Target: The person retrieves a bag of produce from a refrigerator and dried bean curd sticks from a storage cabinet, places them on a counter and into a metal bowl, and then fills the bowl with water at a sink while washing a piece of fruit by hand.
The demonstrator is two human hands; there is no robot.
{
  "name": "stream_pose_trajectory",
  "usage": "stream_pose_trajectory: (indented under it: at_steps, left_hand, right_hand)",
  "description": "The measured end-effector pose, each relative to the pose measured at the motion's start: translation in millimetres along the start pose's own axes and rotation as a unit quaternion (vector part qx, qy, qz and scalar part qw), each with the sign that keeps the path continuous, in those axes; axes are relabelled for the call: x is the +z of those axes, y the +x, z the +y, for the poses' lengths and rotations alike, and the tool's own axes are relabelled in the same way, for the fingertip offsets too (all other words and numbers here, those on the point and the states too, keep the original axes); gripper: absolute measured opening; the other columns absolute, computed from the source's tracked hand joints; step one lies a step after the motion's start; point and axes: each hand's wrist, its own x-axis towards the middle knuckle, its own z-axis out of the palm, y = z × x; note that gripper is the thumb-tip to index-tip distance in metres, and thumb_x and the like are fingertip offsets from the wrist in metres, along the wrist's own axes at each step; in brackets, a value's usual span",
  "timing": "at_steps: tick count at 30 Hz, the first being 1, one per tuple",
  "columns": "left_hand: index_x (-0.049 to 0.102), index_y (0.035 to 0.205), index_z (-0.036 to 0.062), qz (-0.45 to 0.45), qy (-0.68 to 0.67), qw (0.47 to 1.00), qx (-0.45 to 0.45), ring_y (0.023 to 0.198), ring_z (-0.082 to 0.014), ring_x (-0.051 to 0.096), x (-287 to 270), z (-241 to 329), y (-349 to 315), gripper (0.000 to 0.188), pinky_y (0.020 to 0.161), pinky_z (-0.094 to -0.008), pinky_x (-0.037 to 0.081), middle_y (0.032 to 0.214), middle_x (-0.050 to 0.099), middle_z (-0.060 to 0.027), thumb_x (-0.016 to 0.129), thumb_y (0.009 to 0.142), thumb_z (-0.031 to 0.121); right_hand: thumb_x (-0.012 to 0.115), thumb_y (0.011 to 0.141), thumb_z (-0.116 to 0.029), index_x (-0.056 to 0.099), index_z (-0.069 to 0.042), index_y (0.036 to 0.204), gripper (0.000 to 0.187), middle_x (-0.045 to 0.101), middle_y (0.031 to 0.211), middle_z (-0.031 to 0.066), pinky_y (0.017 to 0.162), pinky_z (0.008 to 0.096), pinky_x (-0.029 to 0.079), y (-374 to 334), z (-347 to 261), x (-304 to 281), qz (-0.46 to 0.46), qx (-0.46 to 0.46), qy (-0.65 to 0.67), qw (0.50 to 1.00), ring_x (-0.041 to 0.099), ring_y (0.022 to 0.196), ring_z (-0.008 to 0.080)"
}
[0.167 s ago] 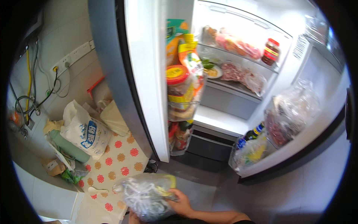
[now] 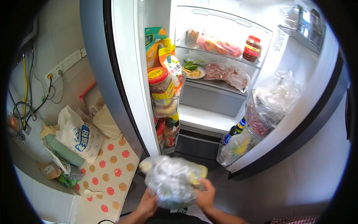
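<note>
Plastic, clear and crumpled, forms the bulky bag [image 2: 173, 179] under inspection; it is held up in front of the open refrigerator [image 2: 209, 100], outside the cabinet and below its lower edge as seen from above. Yellow-green matter shows through at the upper right; the rest of the contents cannot be identified, the surface being partly blurred.

Left hand [image 2: 149, 203]: fingers closed on the bag's lower left edge, their tips partly hidden. Right hand [image 2: 206, 196]: fingers gripping the lower right edge, just beside the yellow-green part. Load shared between both hands.

Refrigerator, upper shelf: bagged pinkish-red items [image 2: 220, 45] at left, red-lidded jar [image 2: 251, 49] at right. Refrigerator, next shelf down: plate [image 2: 203, 71] with green and yellow food at left, bagged reddish, meat-like pieces [image 2: 216, 71] just beside it.

Refrigerator, left door: spouted pouch [image 2: 171, 61] with yellow cap, and a large red-lidded jar [image 2: 160, 84] in the rack. Refrigerator, right door: bulging clear bag [image 2: 278, 91] above, dark bottle [image 2: 236, 128] in the lower rack.

Left of the refrigerator: counter [image 2: 125, 183] under a flower-patterned cover, bearing a white spoon [image 2: 92, 193], a white sack with blue print [image 2: 80, 136] and a green cylinder [image 2: 65, 151] lying tilted.
</note>
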Motion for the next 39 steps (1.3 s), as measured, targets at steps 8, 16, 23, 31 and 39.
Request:
stream_pose_trajectory:
  at_steps: [8, 16, 23, 31, 39]
  left_hand:
    - [0.038, 0.126, 0.0051, -0.217, 0.313, 0.924, 0.044, 0.087, -0.0159, 0.053, 69.9, 70.7, 171.4, 0.053, 0.067, -0.0293, 0.046, 0.106, 0.053, -0.0097, 0.057, 0.083, 0.028]
    - [0.039, 0.128, 0.0020, -0.142, 0.278, 0.948, 0.053, 0.107, -0.0204, 0.050, 76.3, 85.7, 152.0, 0.053, 0.088, -0.0328, 0.042, 0.119, 0.050, -0.0124, 0.059, 0.083, 0.021]
    - [0.038, 0.128, 0.0062, -0.212, 0.166, 0.961, 0.061, 0.108, -0.0176, 0.049, 29.9, 73.6, 148.9, 0.054, 0.090, -0.0322, 0.041, 0.118, 0.051, -0.0065, 0.063, 0.081, 0.018]
    - [0.031, 0.129, 0.0047, -0.205, 0.078, 0.974, 0.060, 0.108, -0.0191, 0.047, 87.4, 92.0, 137.4, 0.048, 0.092, -0.0346, 0.039, 0.120, 0.046, -0.0089, 0.053, 0.086, 0.009]
    - [0.033, 0.129, 0.0050, -0.232, 0.004, 0.945, 0.230, 0.107, -0.0205, 0.049, 171.5, 144.1, 172.6, 0.045, 0.090, -0.0345, 0.041, 0.120, 0.047, -0.0098, 0.048, 0.087, 0.007]
  right_hand:
    - [0.060, 0.067, 0.012, 0.055, 0.000, 0.098, 0.034, 0.059, 0.093, 0.0044, 0.077, 0.0256, 0.045, 30.3, -4.5, -14.4, 0.194, -0.090, 0.085, 0.973, 0.056, 0.086, 0.0126]
    - [0.060, 0.067, 0.010, 0.055, 0.001, 0.101, 0.035, 0.060, 0.095, 0.0062, 0.078, 0.0245, 0.044, 47.4, 5.8, 5.8, 0.203, -0.095, 0.081, 0.971, 0.056, 0.086, 0.0119]
    - [0.063, 0.067, 0.007, 0.058, 0.000, 0.097, 0.031, 0.062, 0.089, 0.0038, 0.073, 0.0239, 0.045, 39.6, -0.1, 10.5, 0.176, -0.073, 0.060, 0.980, 0.057, 0.080, 0.0100]
    - [0.053, 0.067, 0.012, 0.055, -0.001, 0.094, 0.030, 0.060, 0.091, 0.0052, 0.076, 0.0266, 0.045, 78.9, 10.0, -5.6, 0.192, -0.114, 0.207, 0.952, 0.057, 0.083, 0.0139]
    - [0.045, 0.075, 0.005, 0.046, -0.002, 0.115, 0.040, 0.052, 0.110, 0.0099, 0.085, 0.0345, 0.047, 157.9, -72.0, 19.8, 0.192, -0.179, 0.260, 0.929, 0.054, 0.099, 0.0212]
